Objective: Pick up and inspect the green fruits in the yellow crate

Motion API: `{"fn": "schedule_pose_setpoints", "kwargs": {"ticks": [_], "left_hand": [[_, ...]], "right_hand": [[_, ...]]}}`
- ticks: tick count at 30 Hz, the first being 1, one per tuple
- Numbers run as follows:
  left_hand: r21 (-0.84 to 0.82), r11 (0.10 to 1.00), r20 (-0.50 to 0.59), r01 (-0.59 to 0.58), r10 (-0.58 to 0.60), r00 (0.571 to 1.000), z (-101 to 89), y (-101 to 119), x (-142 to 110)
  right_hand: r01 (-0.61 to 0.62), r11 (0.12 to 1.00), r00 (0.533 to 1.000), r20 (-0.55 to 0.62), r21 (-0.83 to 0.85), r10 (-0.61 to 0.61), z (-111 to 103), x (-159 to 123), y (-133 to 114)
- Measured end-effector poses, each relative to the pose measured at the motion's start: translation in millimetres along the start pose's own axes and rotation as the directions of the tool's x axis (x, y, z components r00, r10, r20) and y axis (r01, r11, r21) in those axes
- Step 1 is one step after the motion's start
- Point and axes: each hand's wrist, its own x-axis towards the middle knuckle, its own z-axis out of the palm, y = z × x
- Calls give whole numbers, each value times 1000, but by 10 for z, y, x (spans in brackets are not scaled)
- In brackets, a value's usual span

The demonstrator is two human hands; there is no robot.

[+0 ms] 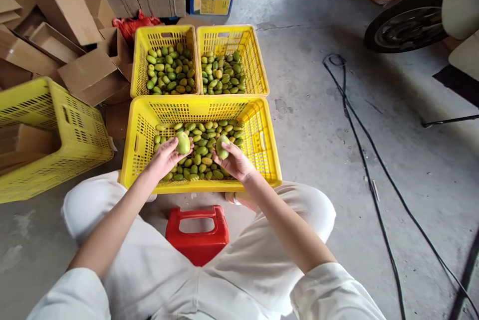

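Above the large yellow crate (276,160) in front of me, my left hand (167,156) holds a light green, rounded fruit (183,143) between thumb and fingers. My right hand (237,162) grips another green oval fruit (222,147), its thumb resting on top. The two held fruits are apart, at about the same height. Beneath them, many green and yellowish oval fruits (202,150), like small mangoes, cover the bottom of the crate. Beyond its far side stand two smaller yellow crates, one at left (136,68) and one at right (258,56), both partly filled with similar fruits.
A red plastic stool (196,247) is between my legs. To the left are a yellow-green crate (80,125) with cardboard inside and a heap of cardboard boxes (90,68). Black cable (368,175) lies on the concrete floor at right, near a wheel (406,23).
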Motion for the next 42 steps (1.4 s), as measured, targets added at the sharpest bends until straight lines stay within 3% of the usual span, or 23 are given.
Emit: {"fn": "schedule_pose_setpoints", "kwargs": {"ticks": [5, 10, 14, 17, 21, 25, 28, 32, 37, 42], "left_hand": [[-33, 998, 10, -52, 53, 999, -2, 29, -25], [-51, 997, -14, 51, -52, 999, 41, 35, -58], [6, 998, 38, 56, -56, 998, 72, 42, -78], [-1, 997, 54, 78, -78, 996, 88, 78, -71], [-90, 989, -14, 116, -118, 993, 115, 114, -54], [-99, 994, -99, 38, -48, 994, 112, 71, -49], [-71, 997, -76, -20, 14, 997, 79, 32, -50], [-89, 996, -6, -13, 12, 1000, 61, 27, -54], [-154, 988, -88, 2, -16, 996, 127, 69, -65], [-245, 970, -137, 11, -46, 990, 168, 121, -90]], "right_hand": [[37, 999, 997, 70, 1, -37, -33, 25, 42], [47, 999, 997, 60, 15, -48, -20, 36, 17], [11, 999, 995, 94, 46, -16, -16, 44, 2], [25, 1000, 998, 56, 7, -26, -16, 50, 34], [30, 999, 998, -49, 21, -29, -28, 48, 72], [58, 997, 994, -92, 58, -53, -51, 63, 64], [78, 996, 994, -79, 54, -73, -52, 75, 45], [70, 991, 997, -21, 113, -68, -32, 49, 8], [92, 972, 996, -19, 215, -90, 17, 9, -47], [124, 978, 992, -28, 166, -121, 40, 28, -42]]}}
